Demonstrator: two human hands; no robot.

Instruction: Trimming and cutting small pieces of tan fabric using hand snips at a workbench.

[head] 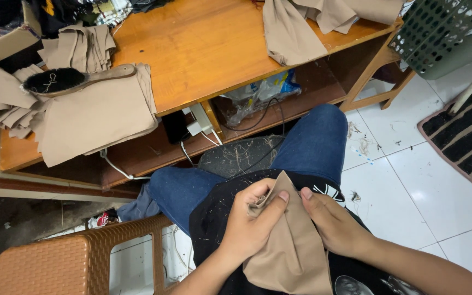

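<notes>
Beige cloth piece [288, 240] lies in the lap, its top corner pinched between the left hand [249, 218] thumb and fingers — the right hand [331, 221] fingertips press beside it. A loose pinch could let the corner slip — the fabric looks limp.

Green basket [449, 33] cut by frame edge

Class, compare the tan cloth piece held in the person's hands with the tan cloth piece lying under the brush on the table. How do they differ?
The held cloth is gripped by the left hand and right hand over the lap; the table cloth lies flat and untouched. The held cloth is bunched at its top; the table cloth is weighted by a brush. Both are plain tan fabric.
</notes>
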